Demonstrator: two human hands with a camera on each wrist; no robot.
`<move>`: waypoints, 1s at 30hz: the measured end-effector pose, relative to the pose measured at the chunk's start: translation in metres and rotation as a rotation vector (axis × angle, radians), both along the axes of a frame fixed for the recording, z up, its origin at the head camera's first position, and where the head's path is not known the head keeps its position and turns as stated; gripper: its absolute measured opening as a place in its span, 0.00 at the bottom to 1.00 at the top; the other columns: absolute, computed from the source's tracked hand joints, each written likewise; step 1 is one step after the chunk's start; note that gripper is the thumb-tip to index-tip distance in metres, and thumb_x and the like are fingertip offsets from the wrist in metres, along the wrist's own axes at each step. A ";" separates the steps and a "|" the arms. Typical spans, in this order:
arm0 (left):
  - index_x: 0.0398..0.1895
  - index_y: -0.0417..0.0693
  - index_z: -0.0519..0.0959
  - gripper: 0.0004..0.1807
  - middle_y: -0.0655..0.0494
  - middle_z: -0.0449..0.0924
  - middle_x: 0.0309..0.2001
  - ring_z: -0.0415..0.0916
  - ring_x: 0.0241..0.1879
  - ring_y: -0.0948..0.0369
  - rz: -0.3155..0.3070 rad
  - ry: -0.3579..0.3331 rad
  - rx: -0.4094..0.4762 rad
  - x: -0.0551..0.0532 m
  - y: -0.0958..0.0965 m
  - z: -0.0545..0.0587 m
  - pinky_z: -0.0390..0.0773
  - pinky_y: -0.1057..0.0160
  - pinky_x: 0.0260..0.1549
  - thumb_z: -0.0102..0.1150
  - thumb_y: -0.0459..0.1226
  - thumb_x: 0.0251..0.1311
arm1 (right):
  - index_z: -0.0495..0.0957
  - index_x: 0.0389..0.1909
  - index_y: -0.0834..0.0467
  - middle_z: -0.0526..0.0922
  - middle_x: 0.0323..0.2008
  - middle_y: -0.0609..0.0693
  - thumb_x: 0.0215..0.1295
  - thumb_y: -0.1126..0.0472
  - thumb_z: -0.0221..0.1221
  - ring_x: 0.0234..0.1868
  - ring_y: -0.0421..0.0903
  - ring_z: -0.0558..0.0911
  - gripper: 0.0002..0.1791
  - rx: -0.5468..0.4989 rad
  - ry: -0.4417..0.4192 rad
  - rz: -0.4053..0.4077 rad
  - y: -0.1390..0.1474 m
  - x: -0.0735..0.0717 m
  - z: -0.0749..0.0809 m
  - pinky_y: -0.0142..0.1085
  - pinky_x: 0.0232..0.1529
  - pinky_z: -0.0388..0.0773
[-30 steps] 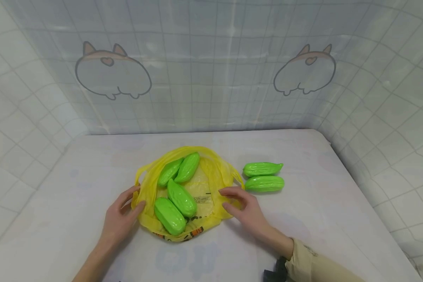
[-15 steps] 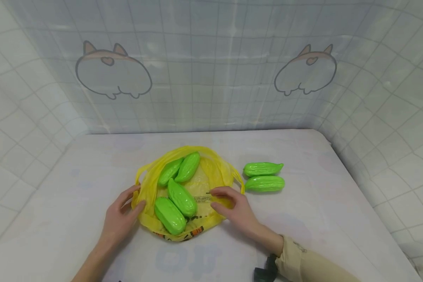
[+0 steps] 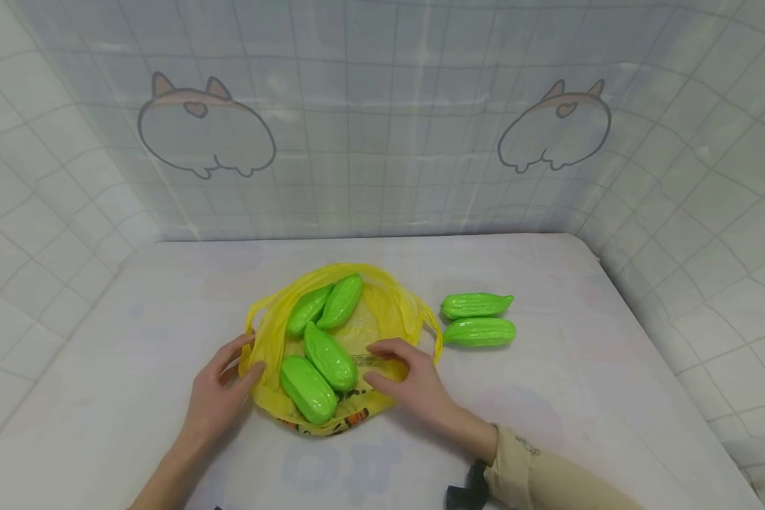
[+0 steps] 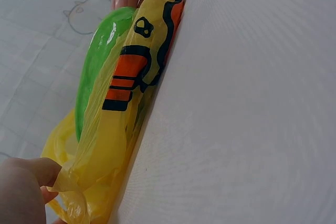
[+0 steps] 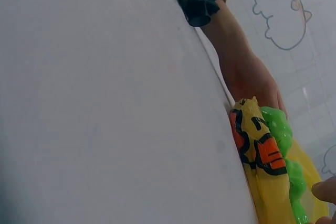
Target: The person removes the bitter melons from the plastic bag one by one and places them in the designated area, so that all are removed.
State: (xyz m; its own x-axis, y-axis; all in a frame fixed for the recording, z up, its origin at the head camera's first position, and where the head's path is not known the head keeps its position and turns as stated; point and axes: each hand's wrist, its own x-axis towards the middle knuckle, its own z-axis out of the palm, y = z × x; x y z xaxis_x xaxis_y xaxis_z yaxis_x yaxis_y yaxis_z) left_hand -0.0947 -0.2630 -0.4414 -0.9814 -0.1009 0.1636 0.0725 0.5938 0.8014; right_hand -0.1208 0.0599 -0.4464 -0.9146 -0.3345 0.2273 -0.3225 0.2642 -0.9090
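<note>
A yellow plastic bag (image 3: 268,375) with a black and orange print (image 4: 125,77) lies with its mouth spread. Inside it are several glossy green bitter melons (image 3: 307,389), the rest of the bag's floor showing beside them. My left hand (image 3: 215,397) pinches the bag's left edge between thumb and fingers. Over the right part of the mouth is my right hand (image 3: 417,386), fingers and thumb apart and gently bent, holding nothing. Its fingertips overlap the printed text in the head view. Two more bitter melons (image 3: 479,331) lie side by side just right of the bag's handle.
The bag and melons rest on a white-covered table (image 3: 535,418). A grid-patterned backdrop (image 3: 382,142) with two cartoon animal drawings rises behind, and similar side walls (image 3: 727,269) flank it. A dark device (image 3: 468,489) is strapped at the right wrist by the beige sleeve (image 3: 548,471).
My right hand has shifted left from the bag's right edge to over its mouth, letting that edge stand behind it. The left hand and the melons have stayed put.
</note>
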 end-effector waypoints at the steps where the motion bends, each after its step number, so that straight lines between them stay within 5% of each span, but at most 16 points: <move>1: 0.69 0.49 0.70 0.27 0.45 0.67 0.71 0.68 0.66 0.47 0.000 -0.001 0.000 0.000 0.000 0.000 0.60 0.92 0.50 0.61 0.40 0.68 | 0.80 0.56 0.52 0.84 0.52 0.48 0.59 0.55 0.70 0.56 0.44 0.80 0.23 0.005 0.009 0.001 -0.002 0.000 0.000 0.40 0.64 0.74; 12: 0.68 0.50 0.71 0.26 0.46 0.69 0.70 0.69 0.65 0.51 0.010 0.006 -0.023 0.000 0.001 -0.001 0.62 0.91 0.51 0.60 0.42 0.69 | 0.80 0.54 0.59 0.85 0.49 0.51 0.57 0.56 0.72 0.52 0.47 0.83 0.25 0.028 0.145 0.020 -0.021 0.000 -0.005 0.40 0.58 0.79; 30: 0.68 0.48 0.71 0.26 0.46 0.69 0.70 0.68 0.65 0.48 0.002 0.012 -0.010 -0.001 0.000 -0.001 0.61 0.92 0.50 0.62 0.39 0.68 | 0.79 0.54 0.51 0.83 0.50 0.42 0.56 0.48 0.72 0.53 0.42 0.81 0.26 0.154 0.175 0.026 -0.030 -0.001 -0.010 0.37 0.56 0.80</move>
